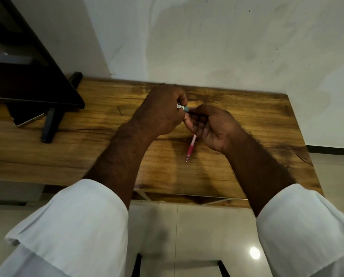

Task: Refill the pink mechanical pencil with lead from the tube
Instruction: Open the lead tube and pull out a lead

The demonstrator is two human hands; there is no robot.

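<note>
My left hand [161, 112] pinches a small lead tube [182, 107], white with a teal end, above the middle of the wooden table [247, 120]. My right hand [211, 126] is closed around the pink mechanical pencil [191, 148], whose tip points down toward me just above the table. The pencil's upper end is hidden inside my right fist, close to the tube's teal end. Fingers of both hands meet there, so how tube and pencil touch is hidden. A thin dark lead [120, 110] lies on the wood left of my hands.
A dark monitor [27, 76] on a black stand [51, 124] fills the table's left side, with a phone [27, 120] lying under it. A white wall rises behind the table. Pale floor tiles and a dark stool frame [139, 264] lie below the table's near edge.
</note>
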